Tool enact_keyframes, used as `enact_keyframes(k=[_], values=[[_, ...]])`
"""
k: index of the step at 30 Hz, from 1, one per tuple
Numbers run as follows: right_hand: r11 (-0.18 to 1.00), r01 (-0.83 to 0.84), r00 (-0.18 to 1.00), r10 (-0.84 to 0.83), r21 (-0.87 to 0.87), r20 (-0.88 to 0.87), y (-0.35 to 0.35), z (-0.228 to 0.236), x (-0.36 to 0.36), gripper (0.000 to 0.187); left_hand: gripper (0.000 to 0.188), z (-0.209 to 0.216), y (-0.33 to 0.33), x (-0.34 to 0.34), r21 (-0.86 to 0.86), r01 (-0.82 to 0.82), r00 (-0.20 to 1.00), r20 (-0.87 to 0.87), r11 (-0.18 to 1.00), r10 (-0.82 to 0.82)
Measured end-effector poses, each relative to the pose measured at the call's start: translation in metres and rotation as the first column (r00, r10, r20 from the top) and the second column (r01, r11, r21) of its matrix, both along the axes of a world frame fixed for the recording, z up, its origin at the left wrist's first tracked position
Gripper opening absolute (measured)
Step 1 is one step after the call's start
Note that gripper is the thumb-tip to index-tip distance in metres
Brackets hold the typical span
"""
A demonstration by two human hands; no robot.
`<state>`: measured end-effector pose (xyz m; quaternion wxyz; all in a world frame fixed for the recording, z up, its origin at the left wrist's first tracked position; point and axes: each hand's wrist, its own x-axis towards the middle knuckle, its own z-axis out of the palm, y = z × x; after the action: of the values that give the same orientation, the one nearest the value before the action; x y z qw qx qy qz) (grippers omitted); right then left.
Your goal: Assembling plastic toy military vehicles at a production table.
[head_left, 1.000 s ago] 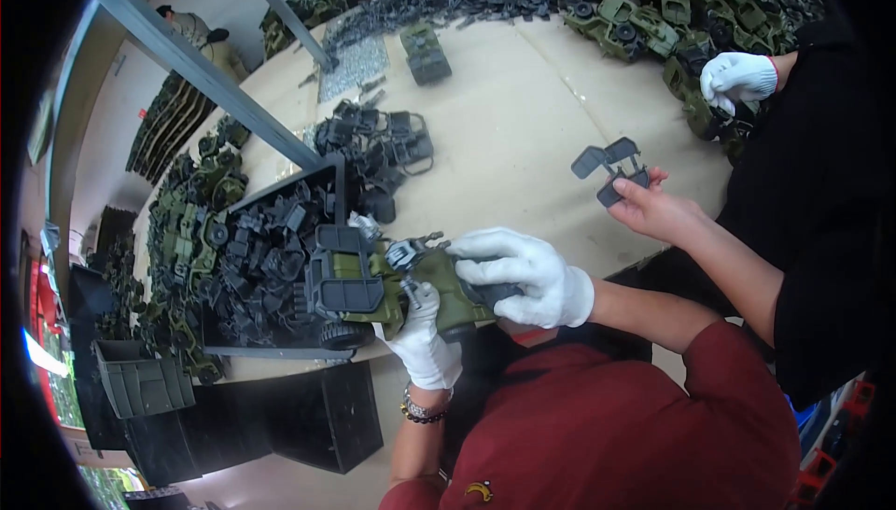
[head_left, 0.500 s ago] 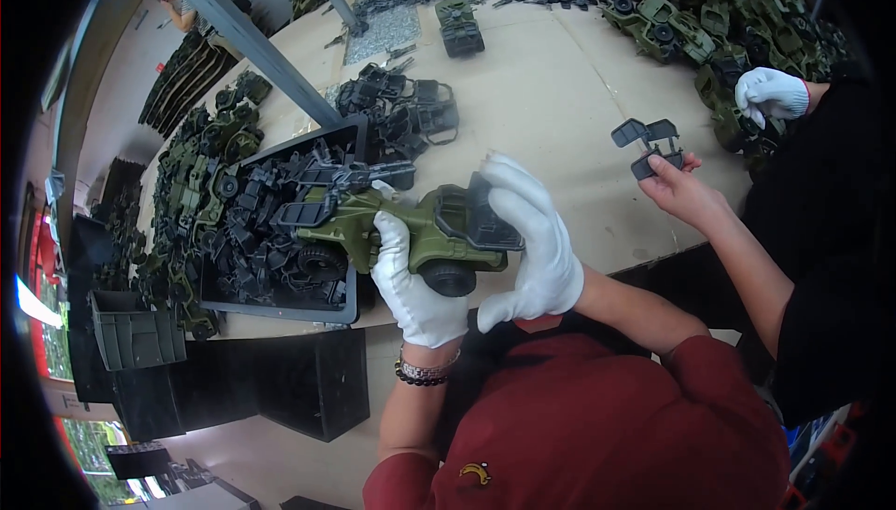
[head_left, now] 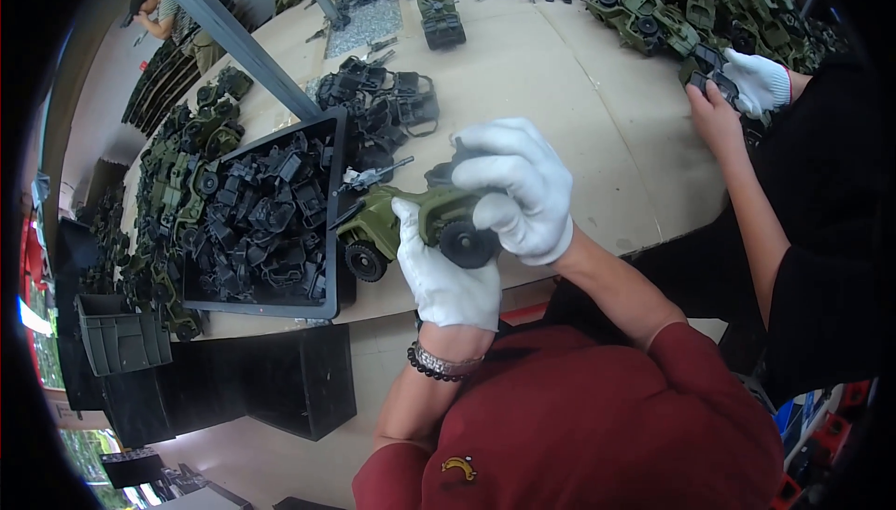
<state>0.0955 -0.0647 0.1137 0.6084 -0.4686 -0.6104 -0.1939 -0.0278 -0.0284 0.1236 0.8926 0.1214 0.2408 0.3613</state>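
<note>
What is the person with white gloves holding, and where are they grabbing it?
A green toy truck. The left hand grips its body from below, near the rear wheel; the right hand wraps over its top at the back end.

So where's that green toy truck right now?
In the head view the green toy truck sits centre frame, held above the table edge between the left hand and right hand, just right of the black tray.

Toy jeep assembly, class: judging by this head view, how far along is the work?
Done: finished green jeeps piled at the table's far end. In hand: left hand and right hand grip a green toy jeep, wheels on. Left: a tray full of black parts.
</note>
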Motion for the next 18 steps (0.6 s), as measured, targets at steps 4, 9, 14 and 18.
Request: enact_keyframes(k=[4, 9, 14, 18], values=[[1.000, 0.017, 1.000, -0.017, -0.013, 0.009, -0.002, -0.004, 0.006, 0.048, 0.051, 0.000, 0.003, 0.001, -0.003, 0.113, 0.993, -0.024, 0.994, -0.113], [0.917, -0.354, 0.912, 0.295, -0.183, -0.284, -0.006, 0.003, 0.009, 0.091, 0.050, 0.010, 0.045, -0.033, 0.126, 0.157, 0.944, -0.312, 0.979, -0.111], [0.798, 0.091, 0.908, -0.313, -0.596, -0.280, 0.068, -0.039, 0.118, 0.074, 0.057, 0.071, 0.171, -0.087, 0.452, 0.048, 0.797, -0.555, 0.891, 0.238], [0.680, 0.345, 0.875, -0.483, -0.647, -0.042, 0.166, -0.047, 0.178, 0.068, 0.066, 0.146, 0.355, -0.151, 0.578, -0.302, 0.680, -0.426, 0.758, 0.596]])
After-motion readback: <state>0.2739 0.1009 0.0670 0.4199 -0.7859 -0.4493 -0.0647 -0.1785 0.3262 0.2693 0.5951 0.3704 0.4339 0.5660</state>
